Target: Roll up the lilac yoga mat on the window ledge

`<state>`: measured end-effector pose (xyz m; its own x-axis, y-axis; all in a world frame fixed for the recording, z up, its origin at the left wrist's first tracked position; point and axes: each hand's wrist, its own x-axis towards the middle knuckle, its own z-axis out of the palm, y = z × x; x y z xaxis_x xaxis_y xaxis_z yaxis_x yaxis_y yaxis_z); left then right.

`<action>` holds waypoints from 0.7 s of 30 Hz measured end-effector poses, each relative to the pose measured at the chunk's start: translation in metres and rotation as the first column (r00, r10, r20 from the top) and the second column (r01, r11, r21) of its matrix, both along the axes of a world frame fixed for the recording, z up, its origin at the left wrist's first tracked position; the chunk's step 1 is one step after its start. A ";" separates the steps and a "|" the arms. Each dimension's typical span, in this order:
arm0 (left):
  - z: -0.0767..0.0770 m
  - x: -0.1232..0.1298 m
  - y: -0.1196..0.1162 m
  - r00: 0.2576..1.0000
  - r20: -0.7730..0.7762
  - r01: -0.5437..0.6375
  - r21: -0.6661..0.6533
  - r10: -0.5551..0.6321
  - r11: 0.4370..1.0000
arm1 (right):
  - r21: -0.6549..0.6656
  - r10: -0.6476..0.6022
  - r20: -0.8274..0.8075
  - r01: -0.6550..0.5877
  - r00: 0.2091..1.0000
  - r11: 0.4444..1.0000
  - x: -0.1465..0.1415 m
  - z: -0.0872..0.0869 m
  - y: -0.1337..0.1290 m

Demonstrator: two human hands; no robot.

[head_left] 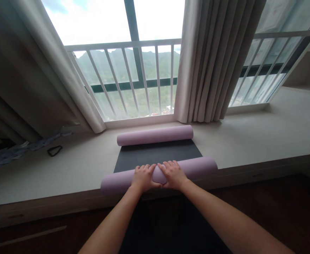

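A mat lies across the window ledge, rolled up at both ends, with its pink-purple side outward. The far roll (155, 135) rests close to the window, and a flat dark grey stretch (157, 152) joins it to the near roll (200, 167) at the ledge's front edge. Around the middle of the near roll, my left hand (144, 178) and my right hand (173, 174) grip side by side, fingers over the top and thumbs meeting on the near side. The undersides of both hands are hidden.
The pale ledge (239, 141) runs across the view below a window with a white railing (123, 45). Curtains (202, 63) hang on both sides. A black loop (54, 151) and crumpled pale material (9, 152) lie at the left. Dark floor shows below.
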<state>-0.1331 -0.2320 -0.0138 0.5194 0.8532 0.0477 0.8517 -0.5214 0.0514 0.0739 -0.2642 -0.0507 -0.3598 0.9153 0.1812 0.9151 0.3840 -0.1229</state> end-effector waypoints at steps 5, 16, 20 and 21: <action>0.001 -0.002 0.007 0.998 -0.039 0.048 -0.077 -0.051 0.996 | -0.017 0.026 0.046 -0.025 0.999 1.000 0.003 0.010 0.001; 0.004 -0.002 0.010 0.987 -0.126 0.090 -0.090 -0.101 0.992 | -0.052 0.057 0.107 -0.052 0.993 0.997 0.005 0.014 0.007; 0.007 -0.001 0.011 0.985 -0.138 0.092 -0.097 -0.105 0.991 | -0.096 0.095 0.176 -0.079 0.980 0.992 0.009 0.012 0.010; 0.007 -0.001 0.011 0.985 -0.137 0.092 -0.098 -0.105 0.991 | -0.098 0.101 0.192 -0.083 0.976 0.992 0.009 0.012 0.010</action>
